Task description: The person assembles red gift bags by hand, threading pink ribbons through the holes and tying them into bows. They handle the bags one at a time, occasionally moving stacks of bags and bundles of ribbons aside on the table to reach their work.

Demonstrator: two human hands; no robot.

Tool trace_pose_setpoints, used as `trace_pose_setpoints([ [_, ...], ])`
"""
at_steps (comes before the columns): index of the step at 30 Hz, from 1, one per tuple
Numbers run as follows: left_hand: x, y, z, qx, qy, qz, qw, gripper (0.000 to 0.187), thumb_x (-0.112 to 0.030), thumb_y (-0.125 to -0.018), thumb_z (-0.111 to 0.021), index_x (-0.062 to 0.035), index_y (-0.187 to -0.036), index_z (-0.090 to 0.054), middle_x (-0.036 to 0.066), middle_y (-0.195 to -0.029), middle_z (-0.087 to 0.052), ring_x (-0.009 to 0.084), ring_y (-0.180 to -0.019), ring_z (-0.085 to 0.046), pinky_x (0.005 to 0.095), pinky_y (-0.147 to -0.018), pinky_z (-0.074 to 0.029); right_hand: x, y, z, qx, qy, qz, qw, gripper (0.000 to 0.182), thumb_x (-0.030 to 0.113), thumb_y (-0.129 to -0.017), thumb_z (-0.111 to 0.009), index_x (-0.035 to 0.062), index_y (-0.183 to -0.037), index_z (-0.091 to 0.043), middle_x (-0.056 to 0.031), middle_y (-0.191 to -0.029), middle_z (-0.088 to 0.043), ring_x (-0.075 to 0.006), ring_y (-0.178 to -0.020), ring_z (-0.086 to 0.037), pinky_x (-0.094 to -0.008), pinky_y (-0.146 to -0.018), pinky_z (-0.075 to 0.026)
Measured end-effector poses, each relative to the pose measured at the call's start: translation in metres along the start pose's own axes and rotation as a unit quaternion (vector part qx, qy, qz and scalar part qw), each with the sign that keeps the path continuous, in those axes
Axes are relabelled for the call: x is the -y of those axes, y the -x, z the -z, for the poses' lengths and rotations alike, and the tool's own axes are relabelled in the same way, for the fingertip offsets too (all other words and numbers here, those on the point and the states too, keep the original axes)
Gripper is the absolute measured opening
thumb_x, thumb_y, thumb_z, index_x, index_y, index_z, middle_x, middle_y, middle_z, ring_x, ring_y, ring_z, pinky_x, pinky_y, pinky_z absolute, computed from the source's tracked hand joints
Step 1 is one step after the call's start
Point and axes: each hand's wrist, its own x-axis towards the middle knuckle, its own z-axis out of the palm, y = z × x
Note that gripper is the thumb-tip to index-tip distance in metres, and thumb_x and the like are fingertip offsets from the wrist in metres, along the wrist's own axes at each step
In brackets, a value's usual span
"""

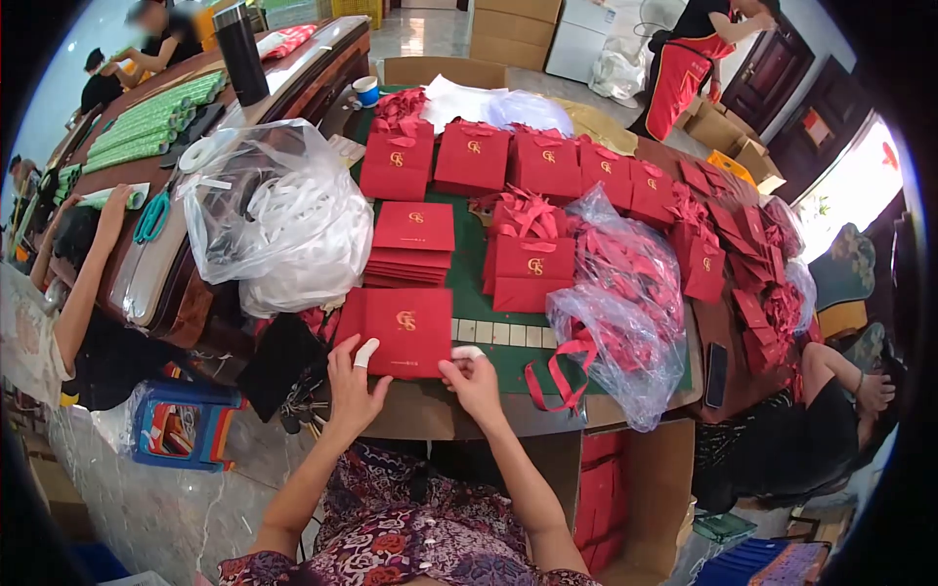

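A flat red gift bag [408, 337] with a gold logo lies at the table's near edge, in front of me. My left hand [354, 391] rests at its lower left, fingers stretched out and thumb apart, a white cover on one finger. At the lower right corner, my right hand [474, 383] pinches the bag's edge; one of its fingers also wears a white cover. Just beyond lies a stack of flat red bags [412, 234]. To the right stands a red bag [533, 269] with ribbon handles, beside a clear plastic bag of red ribbons [630, 293].
Several red bags [474, 156] stand in a row at the back. A plastic bag of white ribbon [293, 225] is on the left, and a phone [716, 376] on the right. Below the table edge is a cardboard box [640, 488]. Other people sit at both sides.
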Motion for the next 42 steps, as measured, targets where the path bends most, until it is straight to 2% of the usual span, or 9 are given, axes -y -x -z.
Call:
trace_pose_setpoints([
  [8, -0.039, 0.01, -0.004, 0.08, 0.118, -0.086, 0.986, 0.061, -0.015, -0.071, -0.079, -0.0069, -0.126, -0.055, 0.019, -0.131, -0.046, 0.0398, -0.12, -0.044, 0.0463, -0.103, -0.038, -0.009, 0.083, 0.084, -0.045, 0.111, -0.061, 0.991, 0.028, 0.019, -0.089, -0.074, -0.0006, -0.104, -0.061, -0.0054, -0.078, -0.067, -0.0104, -0.069, -0.064, -0.0249, -0.059, -0.05],
  [14, -0.06, -0.001, -0.045, 0.114, 0.173, -0.112, 0.972, 0.051, -0.008, -0.077, -0.076, -0.0038, -0.124, -0.057, 0.019, -0.129, -0.048, 0.0397, -0.117, -0.048, 0.0449, -0.099, -0.043, 0.026, 0.094, 0.088, -0.159, 0.339, 0.046, 0.926, 0.024, 0.019, -0.087, -0.073, -0.0002, -0.1, -0.067, -0.0095, -0.073, -0.067, -0.0126, -0.064, -0.063, -0.029, -0.06, -0.051],
  [17, -0.069, -0.016, -0.057, 0.129, 0.104, -0.117, 0.979, 0.056, -0.016, -0.078, -0.075, 0.0069, -0.125, -0.054, 0.022, -0.13, -0.049, 0.0408, -0.118, -0.047, 0.047, -0.1, -0.042, 0.032, 0.065, 0.091, -0.234, 0.371, 0.112, 0.892, 0.023, 0.022, -0.087, -0.074, 0.0009, -0.093, -0.066, -0.0123, -0.078, -0.066, -0.0208, -0.064, -0.065, -0.0327, -0.06, -0.05],
  [22, -0.077, -0.027, -0.074, 0.159, 0.016, -0.113, 0.981, 0.061, -0.023, -0.077, -0.077, 0.0091, -0.123, -0.055, 0.022, -0.127, -0.05, 0.0381, -0.119, -0.046, 0.0467, -0.101, -0.04, 0.01, 0.024, 0.092, -0.265, 0.468, 0.138, 0.832, 0.029, 0.03, -0.085, -0.074, 0.0025, -0.085, -0.062, -0.0143, -0.083, -0.06, -0.0354, -0.078, -0.06, -0.0455, -0.068, -0.047],
  [26, -0.08, -0.029, -0.079, 0.176, -0.022, -0.118, 0.977, 0.06, -0.025, -0.073, -0.08, 0.0075, -0.118, -0.058, 0.018, -0.116, -0.053, 0.034, -0.111, -0.049, 0.0446, -0.096, -0.041, 0.003, 0.019, 0.095, -0.264, 0.455, 0.131, 0.841, 0.025, 0.025, -0.086, -0.072, 0.0021, -0.085, -0.062, -0.0152, -0.085, -0.06, -0.0365, -0.081, -0.059, -0.0472, -0.07, -0.046],
  [30, -0.082, -0.031, -0.076, 0.203, -0.021, -0.106, 0.973, 0.064, -0.027, -0.072, -0.081, 0.0059, -0.122, -0.058, 0.017, -0.112, -0.053, 0.0342, -0.106, -0.049, 0.0446, -0.09, -0.041, 0.017, 0.031, 0.096, -0.248, 0.442, 0.174, 0.844, 0.019, 0.018, -0.088, -0.071, 0.001, -0.088, -0.063, -0.0156, -0.085, -0.063, -0.0346, -0.079, -0.062, -0.0441, -0.069, -0.048],
  [32, -0.084, -0.033, -0.07, 0.208, 0.006, -0.104, 0.973, 0.058, -0.027, -0.07, -0.083, 0.0012, -0.117, -0.063, 0.014, -0.108, -0.054, 0.0325, -0.103, -0.049, 0.0436, -0.086, -0.041, 0.028, 0.041, 0.09, -0.177, 0.299, 0.141, 0.927, 0.014, 0.013, -0.089, -0.069, 0.0006, -0.094, -0.065, -0.0161, -0.085, -0.067, -0.0308, -0.077, -0.066, -0.0387, -0.068, -0.05],
  [34, -0.088, -0.034, -0.066, 0.199, 0.009, -0.1, 0.975, 0.054, -0.026, -0.069, -0.083, -0.0004, -0.113, -0.064, 0.013, -0.105, -0.056, 0.0317, -0.102, -0.05, 0.043, -0.085, -0.04, 0.037, 0.05, 0.081, -0.13, 0.274, 0.139, 0.943, 0.013, 0.01, -0.09, -0.068, 0.0001, -0.098, -0.067, -0.0113, -0.082, -0.07, -0.0159, -0.073, -0.066, -0.0297, -0.067, -0.051],
  [42, -0.094, -0.029, -0.059, 0.145, 0.098, -0.081, 0.981, 0.034, -0.012, -0.074, -0.077, -0.0057, -0.107, -0.068, 0.011, -0.089, -0.062, 0.0296, -0.094, -0.053, 0.0403, -0.081, -0.04, 0.049, 0.056, 0.059, -0.1, 0.296, 0.076, 0.947, 0.013, 0.012, -0.085, -0.071, -0.0002, -0.088, -0.07, -0.0081, -0.072, -0.07, -0.0119, -0.063, -0.064, -0.0276, -0.061, -0.051],
])
